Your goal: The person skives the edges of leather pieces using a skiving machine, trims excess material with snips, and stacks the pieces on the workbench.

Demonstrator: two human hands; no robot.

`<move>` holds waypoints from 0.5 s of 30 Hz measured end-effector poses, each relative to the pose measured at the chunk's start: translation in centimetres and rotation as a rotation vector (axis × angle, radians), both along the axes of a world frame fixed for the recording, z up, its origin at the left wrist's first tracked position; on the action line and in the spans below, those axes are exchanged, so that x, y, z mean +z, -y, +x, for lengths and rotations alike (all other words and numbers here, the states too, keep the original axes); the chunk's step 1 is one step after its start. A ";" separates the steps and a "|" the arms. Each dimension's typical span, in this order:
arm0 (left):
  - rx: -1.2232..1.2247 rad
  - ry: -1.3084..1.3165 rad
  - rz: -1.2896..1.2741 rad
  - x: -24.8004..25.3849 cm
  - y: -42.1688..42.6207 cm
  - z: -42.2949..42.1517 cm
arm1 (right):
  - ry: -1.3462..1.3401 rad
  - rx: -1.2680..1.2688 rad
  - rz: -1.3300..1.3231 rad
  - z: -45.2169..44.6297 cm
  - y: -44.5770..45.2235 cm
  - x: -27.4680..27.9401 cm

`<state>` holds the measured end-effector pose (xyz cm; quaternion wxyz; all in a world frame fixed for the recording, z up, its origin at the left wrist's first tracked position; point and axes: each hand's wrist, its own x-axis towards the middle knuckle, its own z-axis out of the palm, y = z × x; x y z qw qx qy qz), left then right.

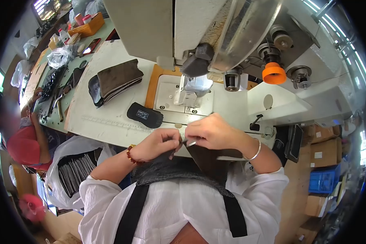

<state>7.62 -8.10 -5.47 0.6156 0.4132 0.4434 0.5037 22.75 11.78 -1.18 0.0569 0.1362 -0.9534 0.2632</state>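
The left hand has thumb and forefinger pressed together, pinching the top corner of the brown piece; the right hand pinches its upper edge, a small silvery item between the fingers. The piece is at the bench's near edge, hanging over it toward the lap: dark, flat, pointed at the top and widening downward.

A white bag below the bench's near left corner holds a tight row of dark pieces. On the green table beyond the bench's left edge, a tray holds red-lidded jars. A blue crate stands among boxes beyond the bench's right edge; its contents cannot be made out.
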 end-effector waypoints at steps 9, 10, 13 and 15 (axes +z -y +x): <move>0.382 0.102 -0.173 -2.0 -0.7 1.3 | -0.357 -0.662 -0.061 2.5 3.3 -4.8; 0.382 0.096 -0.178 -2.0 -0.7 1.2 | -0.360 -0.664 -0.068 2.8 3.9 -4.5; 0.359 0.239 -0.147 -2.7 -0.7 1.0 | -0.326 -0.675 -0.204 3.5 5.8 -4.7; 0.388 0.286 -0.111 -3.4 -0.7 1.2 | -0.338 -0.670 -0.122 3.3 6.2 -5.3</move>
